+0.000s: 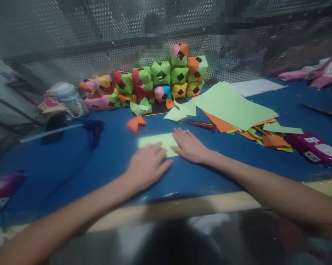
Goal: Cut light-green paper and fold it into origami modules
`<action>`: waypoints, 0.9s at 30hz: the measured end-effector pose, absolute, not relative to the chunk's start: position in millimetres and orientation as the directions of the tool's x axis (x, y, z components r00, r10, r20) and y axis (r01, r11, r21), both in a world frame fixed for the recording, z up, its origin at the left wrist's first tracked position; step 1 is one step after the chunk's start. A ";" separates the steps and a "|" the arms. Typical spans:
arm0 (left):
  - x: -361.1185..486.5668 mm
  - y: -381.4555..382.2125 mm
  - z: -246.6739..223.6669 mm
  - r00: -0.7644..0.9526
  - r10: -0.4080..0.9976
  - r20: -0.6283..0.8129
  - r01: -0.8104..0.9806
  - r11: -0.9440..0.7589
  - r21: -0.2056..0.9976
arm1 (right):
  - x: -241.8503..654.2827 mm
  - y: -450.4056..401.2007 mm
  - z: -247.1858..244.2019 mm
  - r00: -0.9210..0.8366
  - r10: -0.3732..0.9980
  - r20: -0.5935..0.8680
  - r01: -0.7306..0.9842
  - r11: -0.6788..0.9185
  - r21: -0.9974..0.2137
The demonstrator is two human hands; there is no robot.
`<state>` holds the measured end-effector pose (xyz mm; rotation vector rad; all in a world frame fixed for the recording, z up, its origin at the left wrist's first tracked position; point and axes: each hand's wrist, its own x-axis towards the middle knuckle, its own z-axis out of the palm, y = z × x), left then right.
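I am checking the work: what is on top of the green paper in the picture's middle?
The left hand and right hand rest on the paper; its surface beneath them is covered.

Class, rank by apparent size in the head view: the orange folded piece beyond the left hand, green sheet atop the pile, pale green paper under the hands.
Largest to smallest:
1. Green sheet
2. Pale green paper, partly covered
3. Orange folded piece
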<state>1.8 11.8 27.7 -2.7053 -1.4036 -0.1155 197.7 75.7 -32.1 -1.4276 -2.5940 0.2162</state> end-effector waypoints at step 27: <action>4.3 73.0 -12.6 0.550 0.834 -0.040 0.835 -0.550 0.015 | 191.3 76.9 -34.9 -0.603 0.789 0.122 0.766 0.615 -0.187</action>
